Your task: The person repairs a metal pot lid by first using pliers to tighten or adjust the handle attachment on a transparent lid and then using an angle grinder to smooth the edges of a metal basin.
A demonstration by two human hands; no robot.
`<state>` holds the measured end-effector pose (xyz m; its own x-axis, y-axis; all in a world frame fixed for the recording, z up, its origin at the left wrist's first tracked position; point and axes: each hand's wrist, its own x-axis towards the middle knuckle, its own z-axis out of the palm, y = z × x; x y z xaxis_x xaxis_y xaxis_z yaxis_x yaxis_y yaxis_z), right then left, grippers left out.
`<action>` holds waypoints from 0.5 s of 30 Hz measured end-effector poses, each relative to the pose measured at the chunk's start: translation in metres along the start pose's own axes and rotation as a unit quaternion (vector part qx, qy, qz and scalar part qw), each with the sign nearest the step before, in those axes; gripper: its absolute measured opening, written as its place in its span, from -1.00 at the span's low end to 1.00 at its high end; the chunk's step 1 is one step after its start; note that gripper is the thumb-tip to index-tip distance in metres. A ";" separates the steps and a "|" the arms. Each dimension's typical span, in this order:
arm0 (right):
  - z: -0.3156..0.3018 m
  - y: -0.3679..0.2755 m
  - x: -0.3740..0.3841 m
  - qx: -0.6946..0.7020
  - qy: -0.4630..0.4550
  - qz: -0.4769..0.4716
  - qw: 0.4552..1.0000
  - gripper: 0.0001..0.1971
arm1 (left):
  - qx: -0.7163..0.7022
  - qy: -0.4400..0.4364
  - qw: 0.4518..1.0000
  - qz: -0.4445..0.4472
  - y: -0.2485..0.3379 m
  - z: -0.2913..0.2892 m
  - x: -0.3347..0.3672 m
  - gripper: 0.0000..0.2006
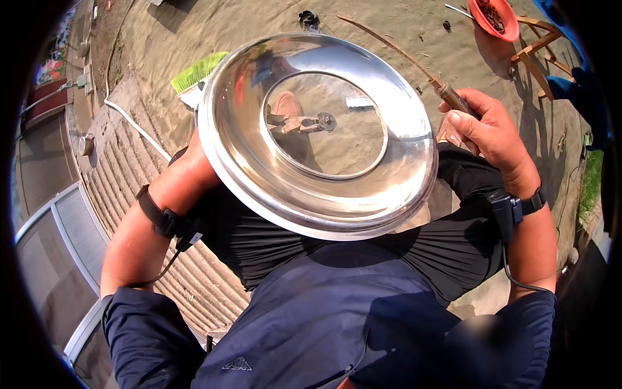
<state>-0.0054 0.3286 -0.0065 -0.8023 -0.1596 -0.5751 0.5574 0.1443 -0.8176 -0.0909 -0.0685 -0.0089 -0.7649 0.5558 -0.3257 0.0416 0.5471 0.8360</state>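
A round, shiny metal pot lid [395,188] with a clear glass centre is tilted above my lap. My left hand [206,162] reaches behind the lid's left edge and supports it, its fingers hidden by the rim. Through the glass, a black round fitting [326,122] shows near the middle, beside a tan and dark shape that I cannot make out. To the right of the lid, my right hand [487,133] is closed around the wooden handle of a tool with a long, thin, slightly curved rusty blade [392,47]. The blade points up and left, beyond the lid's far rim.
At the far right stands an orange-red basin [509,31] with brown bits inside, near a wooden frame [538,55] and blue cloth. A green-bristled brush [197,71] lies behind the lid's left side. A pale hose [133,120] crosses the ribbed paving on the left.
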 end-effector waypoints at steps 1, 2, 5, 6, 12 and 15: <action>0.005 0.003 0.002 -0.006 0.018 -0.031 0.999 -0.70 | -0.009 0.002 1.000 -0.004 0.000 -0.001 0.000 -0.57; 0.010 0.006 0.005 -0.015 0.035 -0.063 0.997 -0.68 | -0.019 0.006 1.000 -0.010 -0.001 -0.002 0.000 -0.57; 0.013 0.013 0.013 -0.061 0.087 -0.058 0.993 -0.61 | -0.046 0.017 0.998 -0.028 -0.004 -0.003 -0.002 -0.57; 0.014 0.014 0.016 -0.075 0.103 -0.053 0.990 -0.58 | -0.052 0.022 0.998 -0.034 -0.005 -0.004 -0.003 -0.57; 0.026 0.009 0.018 -0.005 0.096 -0.022 0.995 -0.57 | -0.081 0.033 0.995 -0.053 -0.009 -0.003 -0.006 -0.57; 0.028 0.008 0.019 0.015 0.107 -0.024 0.994 -0.59 | -0.088 0.036 0.994 -0.057 -0.009 -0.004 -0.007 -0.57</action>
<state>-0.0100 0.2995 -0.0250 -0.8538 0.0456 -0.5186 0.5203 0.1126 -0.8465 -0.0888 -0.0798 -0.0128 -0.8020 0.4479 -0.3951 -0.1560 0.4815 0.8625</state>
